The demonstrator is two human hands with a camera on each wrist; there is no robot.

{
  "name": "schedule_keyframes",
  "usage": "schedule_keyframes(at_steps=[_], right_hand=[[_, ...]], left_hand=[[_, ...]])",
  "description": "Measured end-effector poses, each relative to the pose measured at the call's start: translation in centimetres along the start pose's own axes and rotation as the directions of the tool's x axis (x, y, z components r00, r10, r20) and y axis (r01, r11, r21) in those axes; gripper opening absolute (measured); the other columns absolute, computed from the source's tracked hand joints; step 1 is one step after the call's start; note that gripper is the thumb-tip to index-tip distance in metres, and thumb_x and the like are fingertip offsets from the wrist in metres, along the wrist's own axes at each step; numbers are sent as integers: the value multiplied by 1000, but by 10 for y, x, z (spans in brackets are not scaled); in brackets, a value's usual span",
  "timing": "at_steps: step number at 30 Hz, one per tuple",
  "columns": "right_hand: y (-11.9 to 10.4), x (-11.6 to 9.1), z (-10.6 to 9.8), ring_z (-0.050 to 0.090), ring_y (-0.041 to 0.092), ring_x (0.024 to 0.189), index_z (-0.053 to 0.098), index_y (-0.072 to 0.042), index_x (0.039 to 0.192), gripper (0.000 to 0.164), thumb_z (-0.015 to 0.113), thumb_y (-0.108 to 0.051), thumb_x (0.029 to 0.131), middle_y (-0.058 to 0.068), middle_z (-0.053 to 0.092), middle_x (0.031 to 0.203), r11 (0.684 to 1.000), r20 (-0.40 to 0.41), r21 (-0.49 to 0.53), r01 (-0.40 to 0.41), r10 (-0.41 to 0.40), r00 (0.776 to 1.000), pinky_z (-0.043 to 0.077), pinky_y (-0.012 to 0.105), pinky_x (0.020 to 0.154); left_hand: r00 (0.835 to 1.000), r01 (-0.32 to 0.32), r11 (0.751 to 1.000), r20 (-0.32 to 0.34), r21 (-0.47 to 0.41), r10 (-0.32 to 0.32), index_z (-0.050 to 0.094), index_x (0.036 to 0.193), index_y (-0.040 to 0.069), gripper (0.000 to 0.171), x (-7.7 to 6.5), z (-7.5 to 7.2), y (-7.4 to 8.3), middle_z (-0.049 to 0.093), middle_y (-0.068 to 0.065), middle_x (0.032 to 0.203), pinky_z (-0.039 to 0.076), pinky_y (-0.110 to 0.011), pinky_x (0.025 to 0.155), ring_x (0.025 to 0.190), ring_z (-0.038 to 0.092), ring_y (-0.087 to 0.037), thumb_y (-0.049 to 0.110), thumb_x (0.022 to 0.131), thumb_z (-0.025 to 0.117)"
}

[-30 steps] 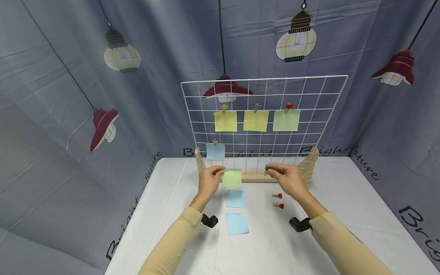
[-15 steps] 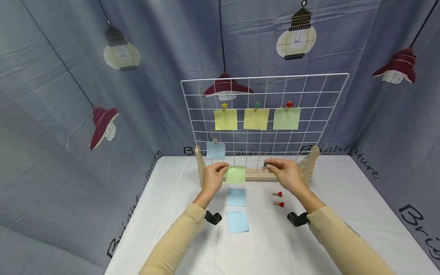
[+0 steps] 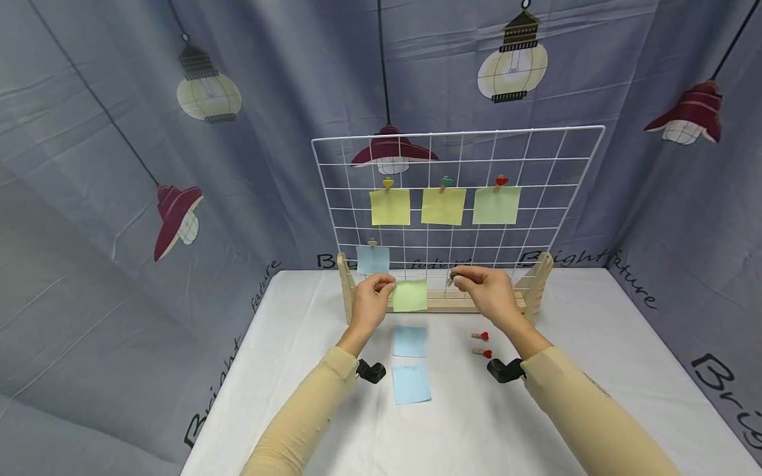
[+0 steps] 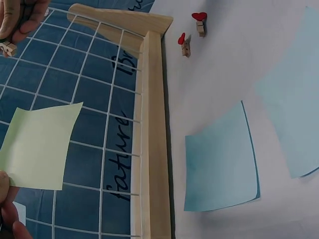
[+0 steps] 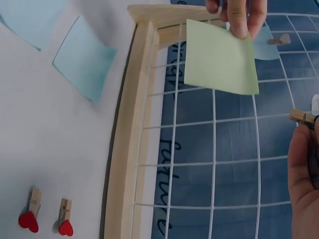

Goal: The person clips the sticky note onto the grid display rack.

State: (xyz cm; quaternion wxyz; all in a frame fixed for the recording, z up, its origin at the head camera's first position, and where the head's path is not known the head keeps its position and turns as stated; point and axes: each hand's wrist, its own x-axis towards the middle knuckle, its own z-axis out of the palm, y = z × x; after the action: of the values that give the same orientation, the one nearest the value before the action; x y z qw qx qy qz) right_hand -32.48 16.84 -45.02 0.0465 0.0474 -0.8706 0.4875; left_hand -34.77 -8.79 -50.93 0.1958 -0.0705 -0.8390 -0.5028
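My left hand (image 3: 370, 304) pinches a light green sticky note (image 3: 410, 295) by its left side, in front of the lower part of a white wire grid (image 3: 458, 134). To the right, my right hand (image 3: 491, 291) pinches a small wooden clothespin (image 5: 301, 116) with a dark green top. The clothespin is apart from both note and grid. On the grid's upper part hang two yellow notes (image 3: 390, 208) and a pale green note (image 3: 497, 205), each under a heart clothespin. A blue note (image 3: 373, 260) is clipped at lower left, just above my left hand.
Two blue notes (image 3: 410, 342) lie on the white table (image 3: 476, 423) in front of the grid. Right of them lie two red-heart clothespins (image 3: 483, 353). The grid stands in a wooden base (image 3: 538, 284), with a printed curtain (image 3: 262, 165) behind and at the sides.
My left hand has raised the green note a little and carried it right, closer to the grid. My right hand has moved up and left with the clothespin, nearer the note.
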Motion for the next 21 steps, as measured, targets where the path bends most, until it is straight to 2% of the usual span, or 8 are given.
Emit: schedule_keyframes(at_steps=[6, 10, 15, 21], right_hand=[[-7, 8, 6, 74, 29, 107, 74, -12, 128, 28, 67, -18, 102, 13, 77, 119, 999, -18, 44, -9, 10, 1000, 53, 21, 72], [-12, 10, 10, 74, 28, 107, 75, -11, 126, 28, 68, -20, 101, 13, 77, 119, 999, -26, 53, 1, 0, 1000, 54, 19, 74], [-17, 12, 15, 74, 29, 106, 76, -11, 125, 27, 69, -20, 100, 13, 77, 117, 998, -27, 60, 12, -11, 1000, 53, 22, 72], [-24, 15, 20, 75, 27, 103, 76, -12, 124, 26, 70, -18, 100, 12, 78, 115, 997, -24, 78, 9, -7, 1000, 55, 23, 72]], left_hand=[[1000, 7, 1000, 22, -20, -7, 78, 102, 9, 9, 8, 1, 4, 78, -5, 91, 48, -23, 62, 73, 65, -12, 13, 97, 73], [1000, 6, 1000, 5, -5, -6, 79, 100, 12, 8, 12, 2, 6, 79, -4, 90, 48, -23, 63, 74, 65, -11, 15, 96, 74], [1000, 12, 999, -13, 30, -11, 80, 98, 15, 6, 14, 4, 8, 79, -1, 89, 48, -23, 62, 74, 67, -10, 18, 95, 75], [1000, 6, 1000, -18, 23, -5, 80, 98, 16, 6, 16, 5, 9, 79, 0, 89, 47, -23, 62, 73, 66, -10, 19, 96, 75]])
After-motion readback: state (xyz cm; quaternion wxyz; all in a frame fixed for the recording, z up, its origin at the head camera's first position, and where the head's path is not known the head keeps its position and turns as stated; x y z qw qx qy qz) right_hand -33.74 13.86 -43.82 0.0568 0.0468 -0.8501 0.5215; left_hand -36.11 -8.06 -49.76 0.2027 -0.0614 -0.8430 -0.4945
